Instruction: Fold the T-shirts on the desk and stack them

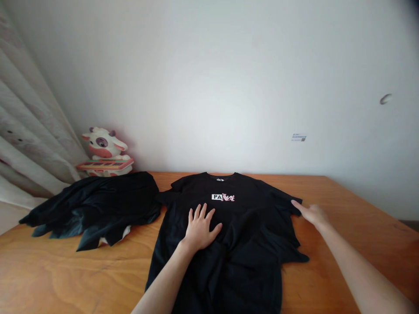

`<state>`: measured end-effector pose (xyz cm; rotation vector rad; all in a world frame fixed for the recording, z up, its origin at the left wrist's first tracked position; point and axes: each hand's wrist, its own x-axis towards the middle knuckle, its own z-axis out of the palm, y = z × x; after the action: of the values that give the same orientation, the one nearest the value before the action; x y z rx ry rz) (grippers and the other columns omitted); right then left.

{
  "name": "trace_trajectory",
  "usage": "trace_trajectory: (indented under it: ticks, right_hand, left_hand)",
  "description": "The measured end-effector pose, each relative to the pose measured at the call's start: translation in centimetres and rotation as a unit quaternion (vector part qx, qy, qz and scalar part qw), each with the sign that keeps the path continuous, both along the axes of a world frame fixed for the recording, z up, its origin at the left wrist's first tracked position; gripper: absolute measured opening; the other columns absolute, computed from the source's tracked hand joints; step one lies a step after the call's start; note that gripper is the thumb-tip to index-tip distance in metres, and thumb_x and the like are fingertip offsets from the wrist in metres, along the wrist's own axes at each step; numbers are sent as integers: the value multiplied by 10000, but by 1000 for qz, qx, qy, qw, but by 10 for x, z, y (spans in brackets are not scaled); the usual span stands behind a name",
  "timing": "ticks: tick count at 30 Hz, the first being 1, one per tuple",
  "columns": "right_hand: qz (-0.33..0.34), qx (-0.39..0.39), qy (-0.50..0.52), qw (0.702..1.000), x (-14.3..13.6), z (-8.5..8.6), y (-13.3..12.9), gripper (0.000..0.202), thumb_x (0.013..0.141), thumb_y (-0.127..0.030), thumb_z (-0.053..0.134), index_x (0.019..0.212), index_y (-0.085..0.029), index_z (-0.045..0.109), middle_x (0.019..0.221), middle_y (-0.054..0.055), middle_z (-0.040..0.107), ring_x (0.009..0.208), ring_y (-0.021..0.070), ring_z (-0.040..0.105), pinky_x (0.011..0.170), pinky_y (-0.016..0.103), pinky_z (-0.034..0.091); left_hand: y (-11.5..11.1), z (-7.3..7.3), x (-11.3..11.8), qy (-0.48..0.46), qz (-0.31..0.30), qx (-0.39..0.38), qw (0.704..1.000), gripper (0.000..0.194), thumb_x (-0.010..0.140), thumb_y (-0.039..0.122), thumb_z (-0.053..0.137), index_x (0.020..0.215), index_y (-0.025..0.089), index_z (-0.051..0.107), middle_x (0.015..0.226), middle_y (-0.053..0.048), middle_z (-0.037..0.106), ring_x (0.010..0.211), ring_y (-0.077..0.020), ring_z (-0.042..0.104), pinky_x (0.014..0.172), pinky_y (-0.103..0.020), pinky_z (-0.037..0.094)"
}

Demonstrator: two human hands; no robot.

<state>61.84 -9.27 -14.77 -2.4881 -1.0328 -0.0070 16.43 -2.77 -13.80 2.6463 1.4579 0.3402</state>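
Note:
A black T-shirt [248, 218] lies spread on the wooden table, its collar toward the wall and a white and pink chest print facing up. My left hand [201, 229] rests flat on the shirt's front just below the print, fingers spread. At the right side, my right hand [310, 213] pinches the edge of the shirt's sleeve between thumb and fingers. Folds run across the shirt's middle, and a corner of cloth sticks out on the right below the sleeve. The lower hem is out of view.
More dark clothing [108, 207] lies heaped on the left of the wooden table [81, 279]. Behind it stands a cow-shaped toy keyboard [106, 152]. A pale curtain [29, 117] hangs at the left, and the white wall [212, 87] rises along the table's back edge.

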Motion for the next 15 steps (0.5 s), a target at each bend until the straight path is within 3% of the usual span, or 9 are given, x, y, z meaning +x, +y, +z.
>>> trace_trajectory:
  ticks: [5,11,13,15]
  right_hand:
    - [9,35,80,996,-11,0,21,352,781,-487,601,893,-189,750,736,132,729,795,354,718,716,469,568]
    - [82,138,97,982,-45,15,40,473,889,-344,422,1288,-163,598,1149,134,725,1071,245,681,855,336,557]
    - [152,140,84,975,-61,22,37,532,849,-248,462,1370,-195,555,1223,108,702,1127,234,657,919,341,535]
    - [277,93,34,956,-79,29,30,603,800,-151,478,1390,-239,569,1218,85,705,1136,238,645,978,371,508]
  left_hand:
    - [0,0,0,2,0,-3,1000,671,968,652,420,1518,272,482,1641,-143,351,1533,-373,256,1225,-623,173]
    - [0,1,1,4,3,-6,1000,671,963,661,423,1513,282,489,1639,-135,357,1532,-368,260,1224,-623,179]
    - [0,2,1,4,3,-6,1000,670,963,658,425,1513,281,489,1638,-133,361,1531,-369,265,1223,-626,180]
    - [0,2,1,5,2,-4,1000,665,965,653,426,1509,278,495,1635,-135,365,1529,-368,270,1223,-623,182]
